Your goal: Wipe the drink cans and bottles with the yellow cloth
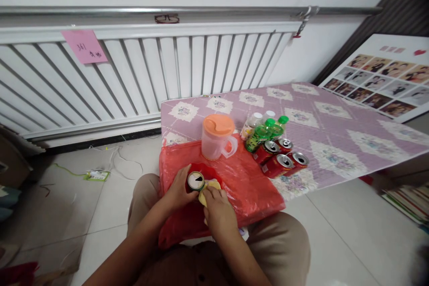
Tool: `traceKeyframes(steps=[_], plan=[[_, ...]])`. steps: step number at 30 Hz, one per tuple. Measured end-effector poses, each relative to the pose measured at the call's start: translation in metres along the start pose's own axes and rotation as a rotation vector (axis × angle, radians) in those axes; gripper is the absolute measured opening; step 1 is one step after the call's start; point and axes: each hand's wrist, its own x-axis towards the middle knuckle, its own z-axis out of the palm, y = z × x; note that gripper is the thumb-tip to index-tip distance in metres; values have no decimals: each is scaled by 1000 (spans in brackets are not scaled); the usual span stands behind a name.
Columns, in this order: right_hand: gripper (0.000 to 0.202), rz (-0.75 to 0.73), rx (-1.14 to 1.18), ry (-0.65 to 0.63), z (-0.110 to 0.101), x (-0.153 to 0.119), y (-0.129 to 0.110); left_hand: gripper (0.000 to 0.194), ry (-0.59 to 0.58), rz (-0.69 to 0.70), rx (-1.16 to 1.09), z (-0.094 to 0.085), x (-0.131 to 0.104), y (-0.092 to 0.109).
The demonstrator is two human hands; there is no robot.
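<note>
My left hand [180,190] is wrapped round an opened drink can [196,180], whose pale top with a dark mouth hole faces up. In my right hand [217,208] is a yellow cloth [205,194], pressed against the can's right side. Can and hands are over a red bowl [211,170] with a wavy rim, which they partly hide. The bowl sits on a red plastic sheet [248,196] at the table's near edge. Just behind it stands a clear plastic pitcher [211,144] with an orange lid and a handle on the right.
Several red cans [277,165] stand right of the pitcher, beside several bottles [259,136] with green or white caps. A patterned purple cloth [303,98] covers the table. A white radiator [201,62] runs behind it. On the left floor lies a power strip [97,175] with cables.
</note>
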Motion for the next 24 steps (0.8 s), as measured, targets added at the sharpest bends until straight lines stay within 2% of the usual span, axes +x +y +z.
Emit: traceKeyframes(steps=[3, 5, 12, 15, 17, 22, 24], plan=[[49, -3, 16, 14, 1, -1, 2, 87, -123, 38, -21, -8, 5, -6], [50, -8, 21, 23, 1, -2, 2, 84, -155, 25, -36, -9, 6, -9], [49, -34, 15, 73, 3, -4, -2, 88, -34, -34, 17, 4, -1, -7], [49, -24, 9, 60, 2, -4, -2, 83, 36, -19, 56, 8, -4, -2], [48, -20, 20, 55, 2, -4, 0, 76, 40, 3, 58, 7, -4, 0], [48, -37, 74, 78, 4, -5, 7, 86, -123, 58, -6, -9, 0, -3], [48, -48, 91, 97, 6, -5, 8, 82, -167, 64, -37, -15, 2, -5]])
